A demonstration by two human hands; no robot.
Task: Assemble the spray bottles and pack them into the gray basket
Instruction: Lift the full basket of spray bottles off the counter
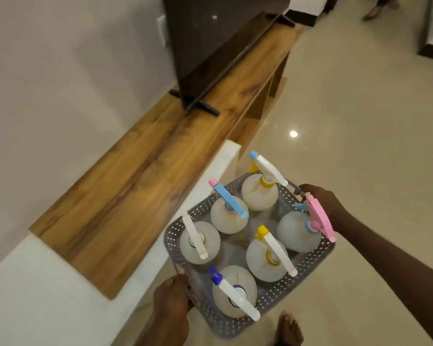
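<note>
While both hands carry it, the gray perforated plastic basket (308, 278) is held in the air above the glossy cream tiled floor (360, 121), just beside the white ledge (48, 283) with its brown wood-grain worktop (135, 176). Left hand (171, 299) grips the near-left rim, fingers (183, 275) curled shut over the edge. Right hand (321, 199) clamps the far-right rim, partly hidden behind a pink sprayer; its fingers wrap the basket edge.

Six translucent white round spray bottles stand upright inside, two rows of three, all with trigger heads fitted:
- bottle with white sprayer and blue nozzle, yellow collar (260, 196), far corner
- bottle with blue sprayer and pink nozzle (228, 217), left row middle
- bottle with all-white sprayer (199, 242), left row near
- bottle with pink sprayer and blue collar (298, 232), right row far, touching the right rim
- bottle with white sprayer and yellow nozzle (266, 260), centre right
- bottle with white sprayer and dark blue nozzle (234, 290), nearest corner

Bottles sit close together, neighbours near touching. A dark flat television (210, 46) stands on the wood worktop, well apart from the basket. A bare foot (289, 328) shows on the floor below the basket.
</note>
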